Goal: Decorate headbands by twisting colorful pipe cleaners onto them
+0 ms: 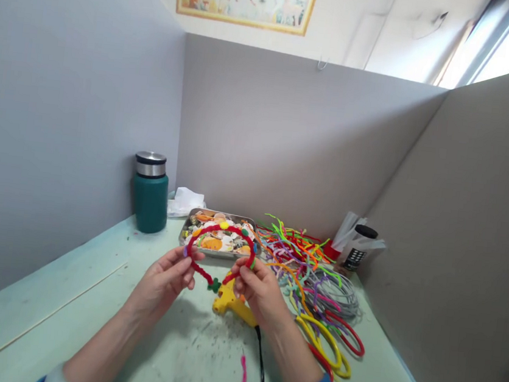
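Held up in front of me is a red fuzzy pipe-cleaner headband (204,230), bent into an arch with small coloured pieces along it. My left hand (170,272) pinches its left side, fingers closed round the red band. On the right side, my right hand (255,283) grips it the same way. A dark green flower-like piece (214,284) sits at the lower left end, close to the other end; whether the ends touch I cannot tell. Below and behind the band, a yellow glue gun (234,309) lies on the table, partly covered by my right hand.
A metal tray (180,236) of small craft pieces stands behind the band. To its right lie tangled pipe cleaners (294,244) and a grey coil (337,295). A green bottle (150,200) is at left, a black-lidded jar (356,251) at right. A thin stick (47,317) lies left; a black cord (262,357) runs forward.
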### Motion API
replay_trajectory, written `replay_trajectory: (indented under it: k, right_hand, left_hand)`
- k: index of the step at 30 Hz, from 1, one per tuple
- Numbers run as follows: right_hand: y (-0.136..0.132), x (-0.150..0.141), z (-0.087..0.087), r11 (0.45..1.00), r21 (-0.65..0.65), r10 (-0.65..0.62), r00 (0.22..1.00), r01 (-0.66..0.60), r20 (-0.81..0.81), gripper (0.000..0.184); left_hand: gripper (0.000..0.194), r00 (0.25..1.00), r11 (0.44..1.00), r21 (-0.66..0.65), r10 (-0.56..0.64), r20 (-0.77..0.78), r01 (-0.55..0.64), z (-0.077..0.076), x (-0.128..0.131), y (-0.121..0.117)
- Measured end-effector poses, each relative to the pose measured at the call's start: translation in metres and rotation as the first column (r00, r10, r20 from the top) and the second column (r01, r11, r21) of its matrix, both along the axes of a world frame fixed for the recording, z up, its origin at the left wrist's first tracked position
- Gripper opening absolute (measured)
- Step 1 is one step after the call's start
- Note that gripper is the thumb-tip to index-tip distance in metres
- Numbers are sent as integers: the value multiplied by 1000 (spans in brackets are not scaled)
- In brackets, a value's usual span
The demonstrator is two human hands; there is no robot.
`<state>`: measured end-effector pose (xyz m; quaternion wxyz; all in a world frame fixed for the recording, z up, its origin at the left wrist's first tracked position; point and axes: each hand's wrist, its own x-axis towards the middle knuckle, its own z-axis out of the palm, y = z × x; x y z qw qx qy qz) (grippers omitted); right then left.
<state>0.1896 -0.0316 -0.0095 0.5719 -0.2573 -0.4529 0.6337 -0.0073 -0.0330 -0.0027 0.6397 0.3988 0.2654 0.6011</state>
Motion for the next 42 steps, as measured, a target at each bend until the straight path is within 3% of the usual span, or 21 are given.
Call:
replay_trajectory:
  k: [6, 12, 18, 25, 32, 42]
  right_hand:
    - [2, -3, -4, 999, -37, -15, 998, 12, -59, 18]
    - [5, -2, -5, 998, -61, -23, 997, 18, -80, 21]
    - [3, -2, -5, 995, -98, -33, 999, 32, -8, 30]
    - [2, -7, -9, 994, -42, -90, 978, 100, 190, 25]
    - [1, -8, -9, 990, -90, -95, 985, 109, 144, 27]
    - [1, -9, -7, 980, -122, -138, 982, 155, 131, 31]
  left_hand:
    - [30, 984, 995, -95, -5, -179, -12, -6, 4, 2]
    - [38, 953, 995, -98, -32, -303, 2, -10, 9, 1]
    - [34, 966, 999, -35, 30, -255, -40, -15, 9, 5]
    - [32, 984, 998, -62, 7, -180, -18, -15, 10, 4]
    - [28, 996, 982, -182, -57, -75, 42, -16, 12, 4]
    - [39, 991, 992, -128, -4, -133, -13, -17, 13, 5]
